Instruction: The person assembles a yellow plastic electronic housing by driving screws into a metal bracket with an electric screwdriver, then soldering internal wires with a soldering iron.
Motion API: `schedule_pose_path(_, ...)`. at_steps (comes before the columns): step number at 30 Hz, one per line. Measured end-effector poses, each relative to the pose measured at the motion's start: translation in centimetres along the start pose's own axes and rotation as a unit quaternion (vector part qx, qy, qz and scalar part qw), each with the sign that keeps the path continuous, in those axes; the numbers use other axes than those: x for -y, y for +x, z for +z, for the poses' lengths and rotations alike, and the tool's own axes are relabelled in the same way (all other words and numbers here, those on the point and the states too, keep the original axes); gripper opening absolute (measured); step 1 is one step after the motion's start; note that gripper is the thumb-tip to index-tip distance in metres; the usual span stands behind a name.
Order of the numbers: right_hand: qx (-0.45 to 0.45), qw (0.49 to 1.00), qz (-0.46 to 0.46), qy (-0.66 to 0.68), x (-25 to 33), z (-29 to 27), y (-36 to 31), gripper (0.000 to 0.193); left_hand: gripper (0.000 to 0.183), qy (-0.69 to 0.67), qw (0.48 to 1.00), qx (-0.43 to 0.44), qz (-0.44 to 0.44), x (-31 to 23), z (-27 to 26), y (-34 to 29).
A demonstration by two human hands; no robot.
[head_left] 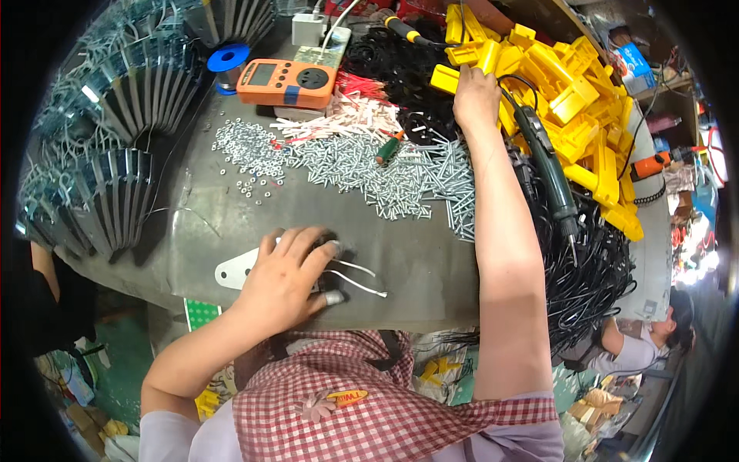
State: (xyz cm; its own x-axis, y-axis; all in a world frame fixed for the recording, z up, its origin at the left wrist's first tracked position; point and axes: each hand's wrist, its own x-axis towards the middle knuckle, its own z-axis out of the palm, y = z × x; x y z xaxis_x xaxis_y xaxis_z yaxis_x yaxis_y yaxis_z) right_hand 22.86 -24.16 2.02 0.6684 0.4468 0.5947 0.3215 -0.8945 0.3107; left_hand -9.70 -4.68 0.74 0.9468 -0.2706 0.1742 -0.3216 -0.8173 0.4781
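Left of centre, the left hand (291, 266), half-curled, is covering a white plate (235, 267), its hold unclear; protruding white wires (356, 282) risk snagging if dragged. Toward upper right, the right hand (477, 100) is touching a yellow part (489, 58), grip unclear; tugging could topple the yellow heap (577, 91).

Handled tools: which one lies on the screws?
The short green one, amid the silver screws; the larger dark powered screwdriver is beside the yellow parts, the yellow-black handle by the black parts.

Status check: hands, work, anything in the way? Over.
Left hand over white plate, partly covering it. White wires right of that hand. Right hand at yellow plastic parts. Power screwdriver beside right forearm, possible snag.
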Motion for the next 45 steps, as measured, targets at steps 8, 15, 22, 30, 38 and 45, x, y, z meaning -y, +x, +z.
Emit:
schedule_pose_path(8, 0.078, 0.725, 0.013, 0.684, 9.7, -19.7, -10.6, 0.047, 0.074, -0.209, 0.946, -0.248, -0.009, 0.7, -0.5, 2.2)
schedule_pose_path(15, 0.076, 0.936, -0.050, 0.341, 3.7, -6.3, -10.3, 0.013, 0.047, -0.396, 0.875, -0.240, -0.143, 2.2, -2.3, -1.4)
schedule_pose_path(22, 0.149, 0.890, 0.020, 0.432, 2.4, -8.7, -8.5, 0.013, 0.049, -0.542, 0.730, -0.352, -0.224, 3.4, -2.3, -3.2)
schedule_pose_path(30, 0.149, 0.945, -0.144, 0.254, 3.2, -8.3, -11.9, 0.009, 0.056, -0.627, 0.656, -0.354, -0.225, 3.5, -2.3, -2.1)
schedule_pose_path(38, 0.166, 0.761, 0.123, 0.615, 5.5, -13.5, -9.7, 0.015, 0.065, -0.680, 0.625, -0.313, -0.221, 1.6, -2.5, -0.9)
schedule_pose_path(45, 0.176, 0.450, 0.095, 0.870, 11.8, -19.8, -10.4, 0.017, 0.063, -0.781, 0.553, -0.255, -0.137, 1.0, -2.2, -0.8)
